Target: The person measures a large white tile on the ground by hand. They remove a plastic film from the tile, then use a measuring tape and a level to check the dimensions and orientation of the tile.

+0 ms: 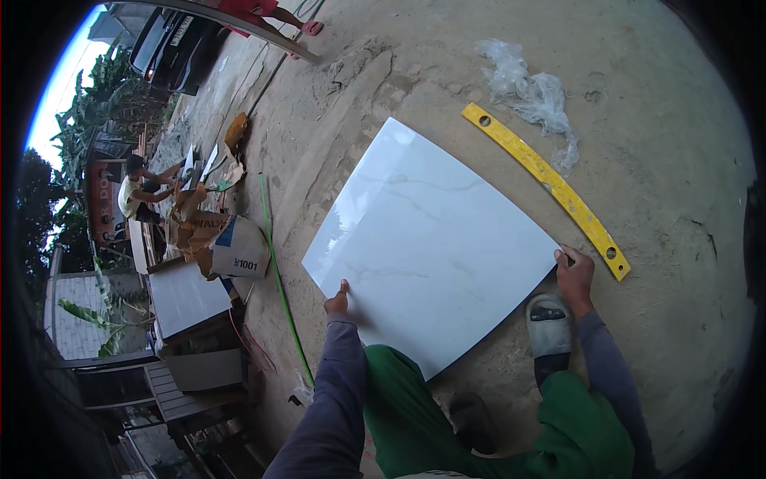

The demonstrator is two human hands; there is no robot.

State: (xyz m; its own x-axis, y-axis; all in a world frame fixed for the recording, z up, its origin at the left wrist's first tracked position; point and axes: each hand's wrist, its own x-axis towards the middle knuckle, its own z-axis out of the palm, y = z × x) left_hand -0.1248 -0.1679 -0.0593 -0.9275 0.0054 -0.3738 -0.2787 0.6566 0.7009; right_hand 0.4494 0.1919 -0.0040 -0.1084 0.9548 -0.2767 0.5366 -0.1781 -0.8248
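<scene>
A large square white tile [435, 247] with faint grey-brown marbling and a glossy face lies in front of me. My left hand [338, 298] grips its left edge, thumb on top and the fingers hidden beneath. At the right corner my right hand [575, 275] holds the tile too, with the thumb over the edge. Past the tile's right side, a yellow spirit level [550, 180] rests on the ground, touching neither hand. Whether the tile is raised off the ground cannot be told.
Crumpled see-through plastic wrap [527, 84] lies beyond the level. To the left are a green hose [277, 271], a paper sack [239, 247] and a grey slab [187, 295]. A co-worker [140, 191] crouches further off, near a dark car [175, 48]. Another person's sandalled foot [311, 29] shows at the top.
</scene>
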